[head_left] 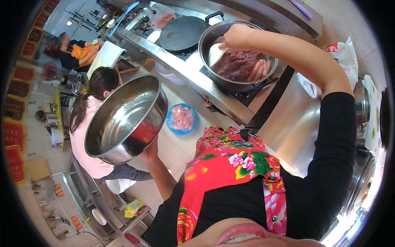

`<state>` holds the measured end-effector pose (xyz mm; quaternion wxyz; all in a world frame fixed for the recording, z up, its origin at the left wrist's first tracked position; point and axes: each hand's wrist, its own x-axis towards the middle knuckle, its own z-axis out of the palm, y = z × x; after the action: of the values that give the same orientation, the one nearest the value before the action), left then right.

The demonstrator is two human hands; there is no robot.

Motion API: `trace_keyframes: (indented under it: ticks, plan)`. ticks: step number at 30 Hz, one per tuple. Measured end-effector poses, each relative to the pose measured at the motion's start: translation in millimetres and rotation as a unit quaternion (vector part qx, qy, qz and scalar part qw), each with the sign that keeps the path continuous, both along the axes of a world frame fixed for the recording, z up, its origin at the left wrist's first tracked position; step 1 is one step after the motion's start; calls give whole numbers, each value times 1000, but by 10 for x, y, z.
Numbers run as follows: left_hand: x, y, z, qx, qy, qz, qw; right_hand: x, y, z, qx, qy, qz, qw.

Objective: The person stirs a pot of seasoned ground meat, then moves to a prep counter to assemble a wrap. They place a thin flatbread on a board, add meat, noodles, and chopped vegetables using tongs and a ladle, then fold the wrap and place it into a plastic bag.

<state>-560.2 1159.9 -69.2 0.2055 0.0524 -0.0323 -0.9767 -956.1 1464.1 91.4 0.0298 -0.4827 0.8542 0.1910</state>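
Note:
My right hand [238, 37] is closed on a white paddle or scoop [214, 54] inside a deep metal pot [204, 43]. The broad white end dips into a dark reddish-purple, lumpy mash [232, 66] that fills much of the pot. Pinkish finger-like shapes [260, 70] show at the pot's near right inner side; I cannot tell whether they are a reflection. On the left, a large shiny metal basin [123, 115] is tilted, its bare inside showing. My left hand [150, 150] grips it from below, the fingers mostly hidden behind it.
Left of the pot sits a black flat griddle [182, 33], with a plastic bag [162, 18] behind. A blue basin [181, 131] and white bucket [170, 75] stand on the floor. One person in pink [84, 144] is close left; another wears an orange apron [82, 53].

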Motion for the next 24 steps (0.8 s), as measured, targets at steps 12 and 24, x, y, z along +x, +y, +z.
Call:
trace_keyframes:
  ticks: [12,24]
  plan:
    - [230,-21,-78,18,35,-7,999,140,57,-59,53,52,152,986]
    - [32,-236,1,-33,-3,10,999,547,742,414,-100,15,-64,993]
